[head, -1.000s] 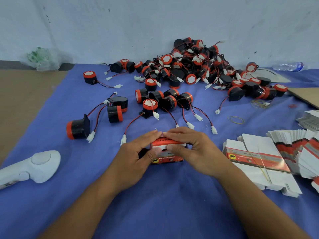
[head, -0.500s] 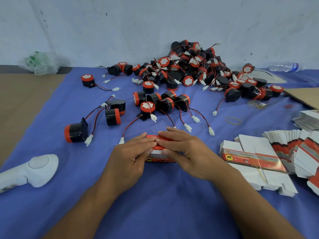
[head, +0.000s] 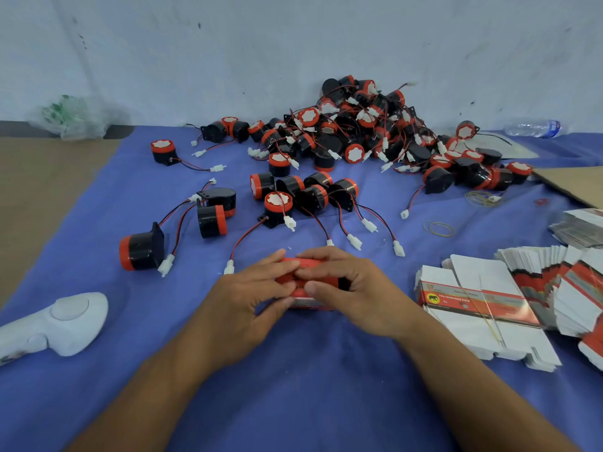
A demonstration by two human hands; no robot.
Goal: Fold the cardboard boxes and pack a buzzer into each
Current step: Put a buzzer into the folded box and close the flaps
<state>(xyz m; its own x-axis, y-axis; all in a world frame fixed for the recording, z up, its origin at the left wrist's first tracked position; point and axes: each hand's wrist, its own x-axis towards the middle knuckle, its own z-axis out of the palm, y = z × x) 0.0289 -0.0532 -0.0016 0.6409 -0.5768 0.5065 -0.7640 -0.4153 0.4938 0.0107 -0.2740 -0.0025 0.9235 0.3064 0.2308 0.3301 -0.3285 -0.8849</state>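
Observation:
A small red and white cardboard box (head: 321, 278) sits on the blue cloth at the centre, held from both sides. My left hand (head: 248, 298) grips its left end, thumb under, fingers over the top. My right hand (head: 352, 293) grips its right end, with fingers curled on the red top flap. Most of the box is hidden by my fingers. Black and red buzzers (head: 355, 132) with red-black wires lie in a big pile at the back. Several loose buzzers (head: 305, 192) lie just beyond the box. Flat unfolded boxes (head: 479, 301) are stacked at the right.
A white handheld device (head: 62, 322) lies at the left front. One buzzer (head: 140, 247) lies left of my hands. Rubber bands (head: 439, 228) and a cardboard sheet (head: 574, 185) are at the right. A plastic bottle (head: 532, 128) and a crumpled bag (head: 78, 117) lie by the wall.
The white opening of the box seen before is now covered: the red top flap has come down under my fingers. Both hands stay on the box, closer together.

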